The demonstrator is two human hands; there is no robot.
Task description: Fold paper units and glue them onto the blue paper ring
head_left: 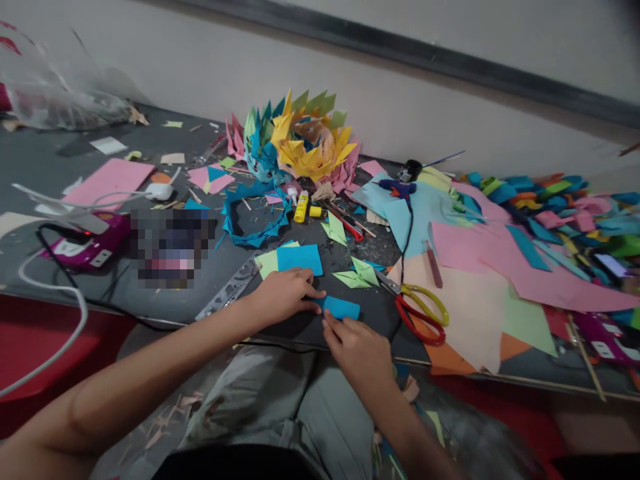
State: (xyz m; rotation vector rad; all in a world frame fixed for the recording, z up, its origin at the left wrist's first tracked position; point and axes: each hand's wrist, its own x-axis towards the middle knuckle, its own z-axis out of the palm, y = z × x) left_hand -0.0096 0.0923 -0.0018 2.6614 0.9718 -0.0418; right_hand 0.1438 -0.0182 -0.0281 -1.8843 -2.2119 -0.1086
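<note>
Head view: both my hands on a small blue paper piece

Head camera looks down on my dark desk (60, 160), strewn with craft paper from edge to edge. On the right lies a wide spread of pink, peach and light-blue sheets (480, 267), and beyond it a heap of folded coloured strips (550, 200). At the back, near the wall, stands a spiky paper flower (300, 140) in yellow, blue, pink and green. A pink sheet (107, 181) lies far left, with a magenta device (85, 247) and its white cable nearer me. Scissors (423, 310) with one yellow and one red loop rest just right of my hands. A blue square (300, 259) sits above my left hand, and green folded pieces (357, 273) beside it. A yellow glue bottle (301, 207) lies below the flower.

My left hand (280, 295) presses flat, fingers together, on the left end of the small blue paper piece (343, 308). My right hand (357, 350) pinches its lower edge with the fingertips. The piece lies on the desk's near edge, right in front of me.
</note>
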